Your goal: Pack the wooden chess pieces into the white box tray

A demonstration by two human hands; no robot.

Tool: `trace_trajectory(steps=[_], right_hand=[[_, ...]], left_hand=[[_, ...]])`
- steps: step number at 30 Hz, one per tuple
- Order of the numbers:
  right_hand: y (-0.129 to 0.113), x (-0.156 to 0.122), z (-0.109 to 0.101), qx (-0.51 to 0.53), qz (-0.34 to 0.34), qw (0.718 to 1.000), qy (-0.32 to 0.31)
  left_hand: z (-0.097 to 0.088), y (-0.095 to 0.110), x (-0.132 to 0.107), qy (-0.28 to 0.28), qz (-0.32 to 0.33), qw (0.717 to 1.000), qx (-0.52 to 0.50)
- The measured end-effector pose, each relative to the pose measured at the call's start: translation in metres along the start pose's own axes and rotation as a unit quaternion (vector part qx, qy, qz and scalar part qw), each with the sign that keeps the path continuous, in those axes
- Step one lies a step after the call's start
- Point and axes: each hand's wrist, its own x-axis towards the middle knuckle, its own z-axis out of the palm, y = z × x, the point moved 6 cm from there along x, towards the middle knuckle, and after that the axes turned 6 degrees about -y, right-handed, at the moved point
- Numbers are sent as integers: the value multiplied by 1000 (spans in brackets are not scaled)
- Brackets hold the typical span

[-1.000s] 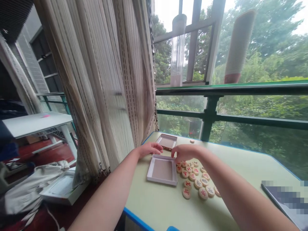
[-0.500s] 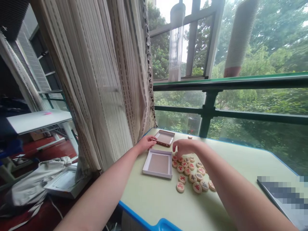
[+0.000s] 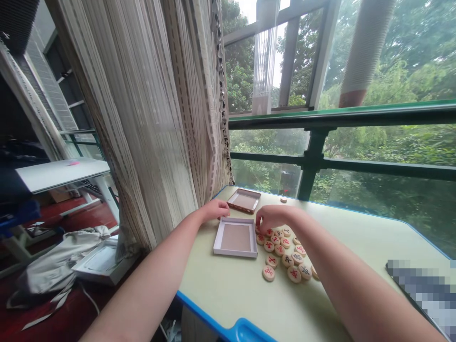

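Note:
My left hand (image 3: 215,209) is by the far left corner of a shallow white box tray (image 3: 235,255), its fingers curled inward. Whether it grips the rim or something small is hidden. Over the near side of a brown-sided box part (image 3: 241,209), neither hand reaches. My right hand (image 3: 271,217) bends down at the far left of the loose Chinese chess pieces (image 3: 280,250), fingertips pinched around a piece there, partly hidden by the hand. The pieces are round, pale wood, with red or black characters.
One piece (image 3: 283,200) lies apart near the table's back edge. A pixelated dark-edged object (image 3: 420,294) is at the right. The pale table (image 3: 221,294) has a blue rim. A curtain (image 3: 167,118) hangs at the left, a green railing (image 3: 342,116) behind.
My left fingers have drawn back from the brown-sided box part and curled in. My right hand stays low at the pieces. The view has shifted slightly.

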Motion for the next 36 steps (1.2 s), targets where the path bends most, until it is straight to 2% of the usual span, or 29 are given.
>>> trace_trajectory(steps=[4,9,13,16,18,19,23,25,30,33,36], right_hand=[[1,-2,-5,7,16,999,34],[-1,-11,-20,29,19,995,94],[-7,-20,-25,25,8,996,89],[-24,-25,-30,4,-11,992,124],[-44,-28,-32,-30,-22,982,184],[-56,-27,-29,-51,-34,980,190],[-94,-16,-1,-116,-65,979,157],[-101,-10,11,-135,-62,976,159],[-88,-6,17,-93,-64,981,157],[-81,-9,12,-51,-91,985,139],[-84,-10,10,-43,-114,982,143]], left_hand=[[3,0,-7,-96,-2,995,1],[5,0,-11,-127,-13,992,-15],[7,3,-16,-135,-25,990,-27],[8,3,-17,-149,-23,988,-34],[8,2,-17,-155,-19,987,-38],[9,1,-17,-157,-16,986,-43],[8,-3,-14,-148,-8,988,-51],[8,-4,-14,-142,-10,989,-48],[3,-4,-15,-124,-24,989,-74],[2,-5,-15,-141,-30,984,-106],[1,-6,-15,-159,-27,981,-104]])
